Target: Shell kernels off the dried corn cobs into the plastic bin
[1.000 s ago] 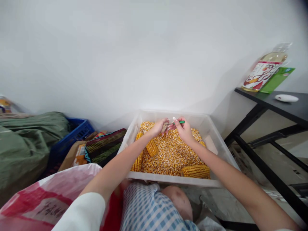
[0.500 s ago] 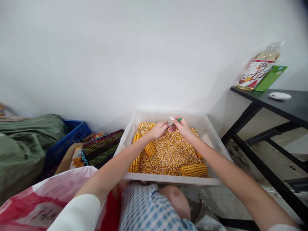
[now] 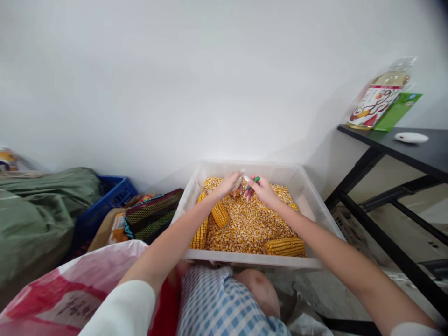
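Over a white plastic bin (image 3: 252,257) of loose corn kernels (image 3: 248,228), my two hands are close together. My right hand (image 3: 262,191) is closed round a thin tool with a green handle (image 3: 257,179), like a small screwdriver; its dark shaft points down and left. My left hand (image 3: 229,184) is curled just left of the tool's tip, around something pale and small that its fingers mostly hide. A corn cob (image 3: 220,214) with kernels on lies below my left wrist, beside another cob (image 3: 199,235) at the bin's left wall. One more cob (image 3: 285,247) rests in the near right corner.
On the right stands a black table (image 3: 392,144) holding a bottle (image 3: 380,100), a green packet (image 3: 397,112) and a white oval object (image 3: 411,137). To the left are a red and white bag (image 3: 80,284), a blue crate (image 3: 114,193) and green cloth (image 3: 42,205). A white wall rises behind.
My hands have moved slightly apart, and the tool's tip has drawn away from my left fingers. My left hand has turned upward a little. The view has shifted slightly.
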`<state>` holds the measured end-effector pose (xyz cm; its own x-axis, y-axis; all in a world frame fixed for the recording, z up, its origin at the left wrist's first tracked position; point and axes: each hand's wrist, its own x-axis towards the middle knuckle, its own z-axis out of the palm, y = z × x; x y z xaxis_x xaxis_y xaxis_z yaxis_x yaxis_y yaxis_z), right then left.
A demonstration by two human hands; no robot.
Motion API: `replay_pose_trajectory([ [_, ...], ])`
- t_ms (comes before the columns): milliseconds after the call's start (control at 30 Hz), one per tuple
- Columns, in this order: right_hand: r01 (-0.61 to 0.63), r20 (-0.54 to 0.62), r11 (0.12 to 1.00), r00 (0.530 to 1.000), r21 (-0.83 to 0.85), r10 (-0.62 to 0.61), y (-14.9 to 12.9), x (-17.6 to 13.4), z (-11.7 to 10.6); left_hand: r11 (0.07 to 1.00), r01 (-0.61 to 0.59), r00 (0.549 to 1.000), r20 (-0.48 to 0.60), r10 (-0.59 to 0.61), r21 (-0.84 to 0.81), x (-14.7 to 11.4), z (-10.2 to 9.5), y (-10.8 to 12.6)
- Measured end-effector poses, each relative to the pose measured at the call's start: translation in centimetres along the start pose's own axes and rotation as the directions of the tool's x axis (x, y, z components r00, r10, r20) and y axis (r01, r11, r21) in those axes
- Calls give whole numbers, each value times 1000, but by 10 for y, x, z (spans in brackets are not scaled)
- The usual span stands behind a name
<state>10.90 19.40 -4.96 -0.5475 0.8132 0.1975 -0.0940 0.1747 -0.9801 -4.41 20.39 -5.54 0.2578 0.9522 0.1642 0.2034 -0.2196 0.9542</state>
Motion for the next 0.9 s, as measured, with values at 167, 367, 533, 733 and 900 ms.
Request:
replay_pose_trajectory([
  [167,210,-295,976,938,61,-184,-3,2,1,956,157,984,-43,-172,-247,3,-5,0],
  [367,236,-346,971,913,20,-215,-5,3,3,914,183,977,-36,-210,-361,4,-3,3],
  [533,250,-340,968,913,30,-226,-5,2,5,894,207,963,-77,-257,-397,4,-1,5],
  [733,250,-313,968,921,17,-232,-2,3,4,892,231,959,-63,-276,-389,2,0,10],
  [900,262,-318,964,911,-42,-262,-1,2,6,888,241,957,-58,-286,-392,1,0,9],
])
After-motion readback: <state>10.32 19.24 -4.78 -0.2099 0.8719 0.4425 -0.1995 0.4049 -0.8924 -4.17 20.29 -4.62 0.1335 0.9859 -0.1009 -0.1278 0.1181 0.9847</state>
